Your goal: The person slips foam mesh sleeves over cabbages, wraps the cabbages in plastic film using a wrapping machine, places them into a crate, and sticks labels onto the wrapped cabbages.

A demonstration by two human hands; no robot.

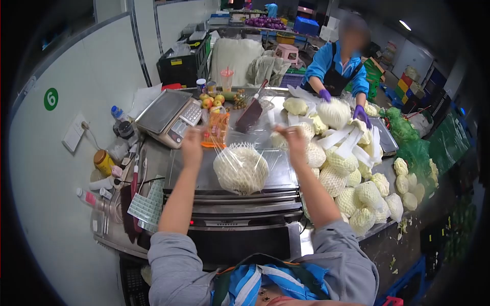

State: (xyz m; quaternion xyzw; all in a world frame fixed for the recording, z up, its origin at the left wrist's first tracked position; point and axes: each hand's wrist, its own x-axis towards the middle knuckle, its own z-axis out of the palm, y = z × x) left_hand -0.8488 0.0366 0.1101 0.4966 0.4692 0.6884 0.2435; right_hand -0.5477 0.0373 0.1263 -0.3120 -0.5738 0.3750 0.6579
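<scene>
A pale vegetable head (241, 169) in a white foam net rests on the steel plate of a wrapping machine (284, 173) in front of me. Clear plastic film (259, 145) stretches over and around it. My left hand (192, 146) is closed on the film at the head's left, slightly blurred. On the other side, my right hand (292, 141) pinches the film and is raised above the plate. Near my left hand lies an orange bag (216, 130). Several more netted heads (334, 178) are piled to the right of my right hand.
A scale (171, 117) stands at the left, with apples (212, 102) and a cleaver (250, 113) behind the machine. Bottles, a brush (128, 209) and a label sheet (148, 206) line the left side. Across the table a co-worker's purple-gloved hands (361, 116) handle netted heads.
</scene>
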